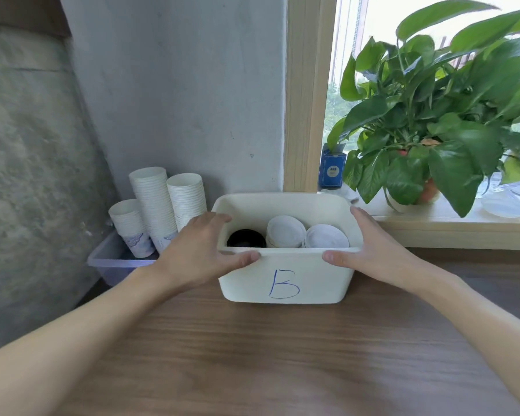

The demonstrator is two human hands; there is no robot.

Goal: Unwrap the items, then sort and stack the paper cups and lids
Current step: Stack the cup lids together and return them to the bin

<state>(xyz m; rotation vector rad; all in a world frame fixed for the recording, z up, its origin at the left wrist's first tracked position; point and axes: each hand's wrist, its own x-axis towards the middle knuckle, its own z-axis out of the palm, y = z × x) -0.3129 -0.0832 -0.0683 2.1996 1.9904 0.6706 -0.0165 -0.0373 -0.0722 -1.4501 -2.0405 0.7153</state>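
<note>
**A:** Which step is in hand?

**B:** Handling the lid container, I'd judge. The left hand [198, 250] and right hand [370, 244] clamp the white bin [282, 286] by its two ends, thumbs on the near rim and fingers wrapped over the sides. The bin sits on the wooden table [282, 355].

**A:** And the task's things?

**B:** Between the two hands, inside the bin: a black lid [246, 238] nearest the left fingers, then two stacks of white lids [285, 231] running toward the right hand. The paper cups [155, 205] stand in three stacks just beyond the left hand, in a clear tray [114, 261]. (I see no wrapping on any of them, though the far sides are hidden.)

**A:** So sorting looks well along?

**B:** It seems so: cups with cups, lids with lids.

**A:** What does the next move call for?

**B:** If the bin is to shift, an even pull or lift from both ends so the lid stacks don't topple. It must also stay off the cup stacks past the left knuckles and the potted plant [433, 115] beyond the right hand.
</note>
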